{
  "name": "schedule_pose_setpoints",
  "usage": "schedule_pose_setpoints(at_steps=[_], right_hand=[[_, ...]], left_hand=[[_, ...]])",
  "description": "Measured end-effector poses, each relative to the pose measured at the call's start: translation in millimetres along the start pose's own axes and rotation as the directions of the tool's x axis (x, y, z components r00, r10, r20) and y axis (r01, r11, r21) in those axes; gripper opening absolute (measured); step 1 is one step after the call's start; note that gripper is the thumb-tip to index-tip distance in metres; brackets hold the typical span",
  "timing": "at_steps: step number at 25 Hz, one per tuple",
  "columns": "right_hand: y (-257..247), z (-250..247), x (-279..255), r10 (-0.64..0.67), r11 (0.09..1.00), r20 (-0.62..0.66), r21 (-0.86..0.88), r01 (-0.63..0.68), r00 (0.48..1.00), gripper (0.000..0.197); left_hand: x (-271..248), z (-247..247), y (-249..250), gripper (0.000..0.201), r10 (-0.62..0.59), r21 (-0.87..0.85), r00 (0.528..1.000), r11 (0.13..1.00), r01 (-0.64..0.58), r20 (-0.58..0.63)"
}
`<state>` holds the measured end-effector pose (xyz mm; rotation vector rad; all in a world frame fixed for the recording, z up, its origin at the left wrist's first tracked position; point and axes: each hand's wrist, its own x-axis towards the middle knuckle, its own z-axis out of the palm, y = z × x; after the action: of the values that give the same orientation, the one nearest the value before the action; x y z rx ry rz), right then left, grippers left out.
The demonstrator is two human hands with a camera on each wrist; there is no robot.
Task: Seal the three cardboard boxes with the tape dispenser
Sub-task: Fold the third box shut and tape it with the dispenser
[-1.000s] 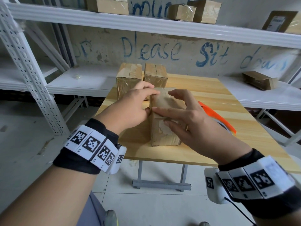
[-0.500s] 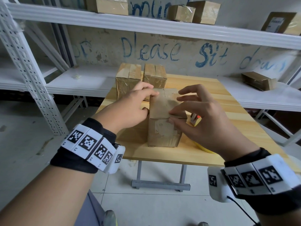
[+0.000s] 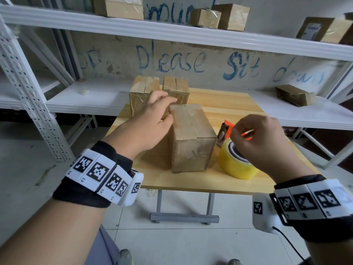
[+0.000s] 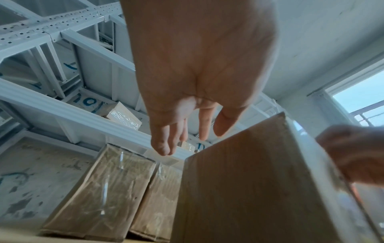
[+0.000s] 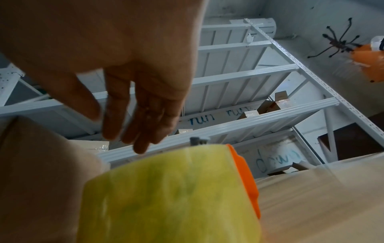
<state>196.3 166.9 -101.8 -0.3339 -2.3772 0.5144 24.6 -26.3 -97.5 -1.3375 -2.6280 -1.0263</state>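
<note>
Three brown cardboard boxes stand on the wooden table. The near box has clear tape along its top seam. Two taped boxes stand side by side behind it. My left hand is at the near box's far left top corner, its fingers straight and holding nothing. The tape dispenser, a yellow roll in an orange frame, lies right of the near box. My right hand hovers just above the dispenser, fingers relaxed and apart from it.
White metal shelving runs behind and beside the table, with several small boxes on the upper shelf and one box on the lower right shelf. The table's front edge is close to me.
My right hand has left the near box's top and moved right to above the tape dispenser. My left hand stays at the box's left side with its fingers off the top.
</note>
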Motion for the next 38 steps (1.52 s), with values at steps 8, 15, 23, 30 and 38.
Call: schedule_pose_setpoints(at_steps=[8,15,23,30,38], right_hand=[[24.2,-7.5,-6.0,0.662,0.734,0.248,-0.404,-0.546,0.707,0.054],[30.8,-2.7,-0.5,0.681,0.707,0.083,-0.336,-0.623,0.728,0.028],[34.3,6.1,1.6,0.722,0.686,0.179,-0.303,-0.661,0.668,0.026],[20.1,5.1,-0.1,0.463,0.883,-0.102,-0.035,-0.468,0.880,0.026],[14.0,6.9,1.0,0.305,0.952,-0.253,0.084,-0.293,0.918,0.026]], left_hand=[[-8.6,-4.5,16.8,0.080,0.049,-0.035,0.978,0.998,-0.043,0.204],[-5.4,2.0,15.1,0.072,0.044,-0.003,0.980,0.999,-0.044,0.195],[-3.4,6.1,12.0,0.060,0.072,-0.047,0.986,0.997,-0.065,0.149],[-1.2,11.5,11.6,0.057,0.102,-0.130,0.983,0.988,-0.082,0.153],[-1.5,13.5,12.9,0.051,0.113,-0.100,0.984,0.990,-0.100,0.141]])
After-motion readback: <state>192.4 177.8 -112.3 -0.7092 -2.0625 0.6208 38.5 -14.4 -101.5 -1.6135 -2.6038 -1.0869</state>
